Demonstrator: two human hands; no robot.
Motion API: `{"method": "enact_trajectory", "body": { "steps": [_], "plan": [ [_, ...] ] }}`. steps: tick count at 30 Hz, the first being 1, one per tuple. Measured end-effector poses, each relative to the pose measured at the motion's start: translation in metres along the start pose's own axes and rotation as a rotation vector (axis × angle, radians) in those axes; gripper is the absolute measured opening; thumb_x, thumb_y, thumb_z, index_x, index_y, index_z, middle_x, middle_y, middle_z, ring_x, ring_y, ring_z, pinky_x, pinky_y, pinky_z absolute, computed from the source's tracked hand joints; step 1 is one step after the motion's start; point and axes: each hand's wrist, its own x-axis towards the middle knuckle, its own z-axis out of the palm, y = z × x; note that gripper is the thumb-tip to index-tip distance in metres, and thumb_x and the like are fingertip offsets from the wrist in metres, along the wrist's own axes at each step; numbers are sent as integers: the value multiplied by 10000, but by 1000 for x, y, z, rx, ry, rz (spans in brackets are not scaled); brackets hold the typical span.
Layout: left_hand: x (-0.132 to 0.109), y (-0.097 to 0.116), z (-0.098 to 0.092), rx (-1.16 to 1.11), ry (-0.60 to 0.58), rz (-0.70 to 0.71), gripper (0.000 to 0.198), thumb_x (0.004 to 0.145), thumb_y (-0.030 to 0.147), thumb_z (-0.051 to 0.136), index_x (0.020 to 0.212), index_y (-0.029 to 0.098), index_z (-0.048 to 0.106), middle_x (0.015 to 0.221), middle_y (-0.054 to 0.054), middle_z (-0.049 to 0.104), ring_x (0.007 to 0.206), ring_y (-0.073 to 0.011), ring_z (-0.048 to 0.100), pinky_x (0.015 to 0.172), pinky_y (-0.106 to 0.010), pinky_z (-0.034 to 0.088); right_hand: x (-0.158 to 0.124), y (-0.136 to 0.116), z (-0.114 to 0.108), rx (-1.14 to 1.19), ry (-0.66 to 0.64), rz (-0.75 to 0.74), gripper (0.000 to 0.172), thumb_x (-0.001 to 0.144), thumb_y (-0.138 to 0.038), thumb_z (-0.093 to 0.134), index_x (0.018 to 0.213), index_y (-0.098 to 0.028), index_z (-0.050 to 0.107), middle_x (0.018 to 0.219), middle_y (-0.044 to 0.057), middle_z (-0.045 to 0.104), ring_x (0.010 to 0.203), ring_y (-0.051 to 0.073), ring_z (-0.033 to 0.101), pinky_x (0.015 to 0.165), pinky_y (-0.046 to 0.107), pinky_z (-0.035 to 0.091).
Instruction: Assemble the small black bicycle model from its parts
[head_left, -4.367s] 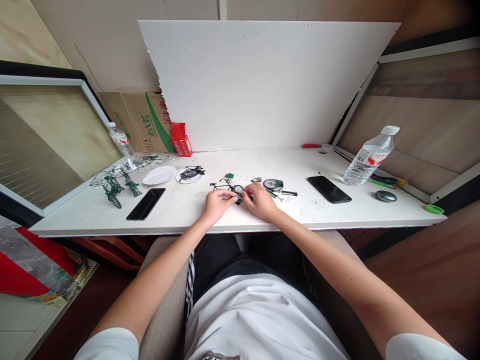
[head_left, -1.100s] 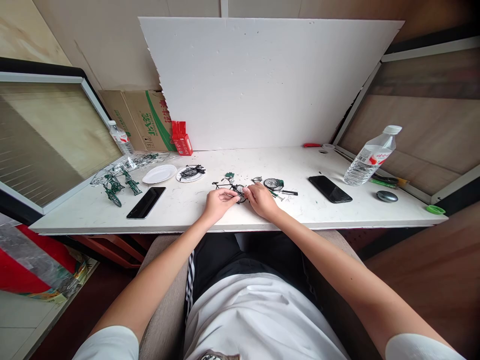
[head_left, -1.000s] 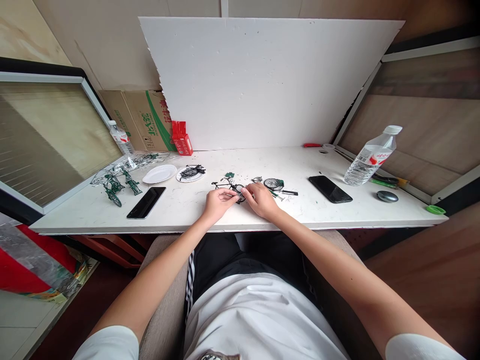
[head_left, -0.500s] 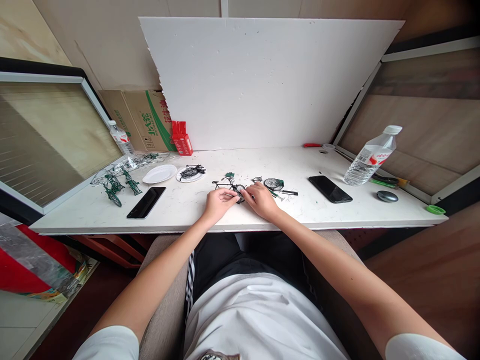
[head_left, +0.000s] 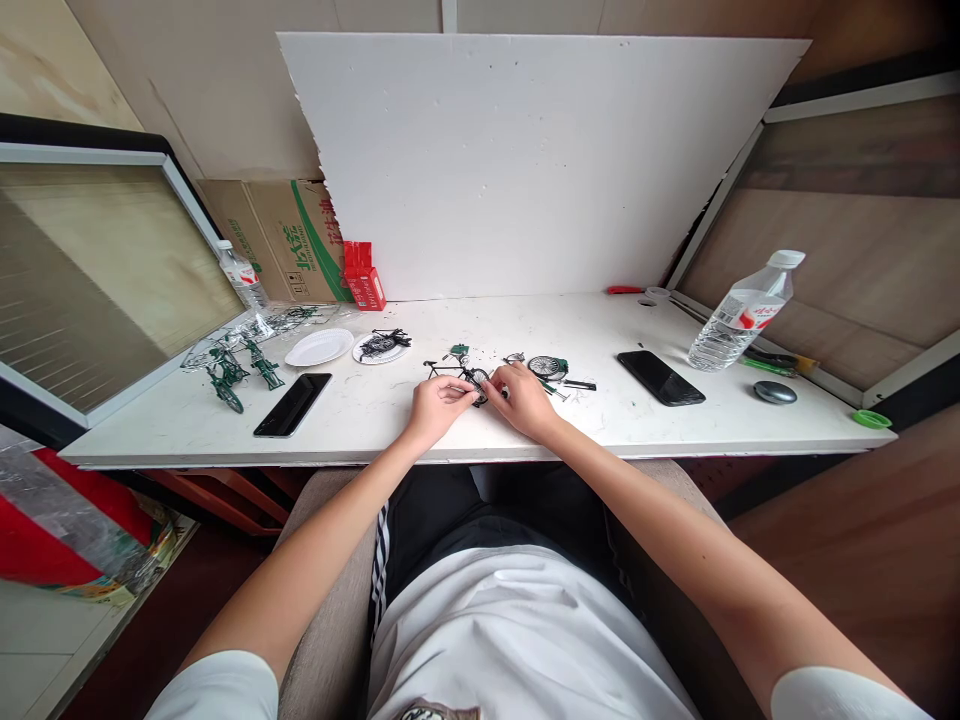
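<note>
A small dark model bicycle is held low over the white table, in front of my body. My left hand has its fingers closed on it near the wheel. From the other side my right hand pinches at the same wheel; its fingertips partly cover it. Just beyond my right hand lie loose bicycle parts, among them another spoked wheel and a thin dark strip. A small green piece rests behind the model.
Left on the table are a phone, a white plate, a plate of black parts and green models. To the right are a second phone, a water bottle and a metal disc. A white board stands behind.
Both hands stay at the model's wheel with almost no movement. My right hand's fingers have shifted very slightly.
</note>
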Motion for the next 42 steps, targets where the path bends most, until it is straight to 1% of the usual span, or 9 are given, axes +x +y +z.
{"method": "enact_trajectory", "body": {
  "steps": [5, 7, 11, 14, 21, 28, 33, 36, 42],
  "plan": [
    [0, -3, -1, 0, -13, -2, 246, 766, 338, 896, 906, 161, 799, 963, -129, 831, 885, -264, 804, 866, -407, 649, 1, -1, -1, -59, -42, -7, 490, 1135, -433, 445, 681, -247, 444, 629, 46, 572, 782, 253, 534, 787, 378, 406],
    [0, -3, -1, 2, -12, 8, 248, 771, 341, 893, 915, 160, 801, 973, -130, 831, 885, -261, 803, 866, -405, 649, 1, -2, -1, -59, -42, -6, 507, 1140, -439, 429, 672, -244, 447, 623, 46, 569, 787, 252, 538, 787, 374, 397],
    [0, -2, -1, -4, -4, 8, 249, 772, 341, 893, 911, 158, 797, 963, -131, 829, 876, -258, 799, 859, -405, 649, 0, -4, -3, -3, -12, 14, 367, 1103, -442, 520, 808, -231, 576, 775, 67, 689, 861, 262, 577, 816, 378, 418],
    [0, -1, 0, 2, -2, 9, 244, 769, 336, 894, 905, 158, 796, 966, -130, 829, 875, -257, 798, 869, -409, 647, -1, -5, -4, 32, 3, 12, 260, 1082, -410, 561, 902, -227, 606, 867, 78, 727, 898, 269, 597, 826, 386, 435],
    [0, 0, 0, 14, 4, 8, 225, 772, 324, 889, 896, 160, 797, 962, -128, 829, 854, -249, 794, 849, -402, 649, 0, -1, 1, -10, -3, 30, 330, 1088, -379, 577, 794, -248, 503, 797, 64, 696, 856, 265, 577, 806, 381, 423],
    [-1, 0, 0, 22, -19, 8, 218, 784, 328, 883, 911, 169, 804, 973, -128, 831, 886, -261, 802, 862, -403, 649, 1, -3, -1, -82, -50, 18, 466, 1135, -400, 457, 695, -250, 433, 632, 39, 561, 788, 253, 550, 755, 363, 382],
    [-1, 0, 0, 17, -14, 15, 221, 788, 338, 877, 905, 168, 799, 968, -129, 829, 883, -260, 800, 858, -404, 650, 0, -5, -2, -23, -36, 39, 360, 1102, -425, 529, 796, -237, 550, 761, 60, 683, 858, 261, 583, 773, 363, 399],
    [0, -1, 0, 15, -10, 22, 227, 787, 346, 879, 901, 167, 799, 969, -129, 829, 865, -253, 795, 848, -401, 650, -1, -5, -2, -7, -38, 36, 287, 1074, -391, 577, 836, -230, 577, 803, 67, 706, 877, 259, 589, 784, 358, 409],
    [-1, 0, -1, 27, -23, 25, 225, 789, 347, 881, 911, 173, 807, 971, -123, 831, 874, -253, 798, 845, -393, 650, 0, -5, -3, -62, -78, 11, 471, 1122, -391, 457, 676, -240, 470, 619, 38, 572, 764, 236, 543, 733, 349, 379]
  ]
}}
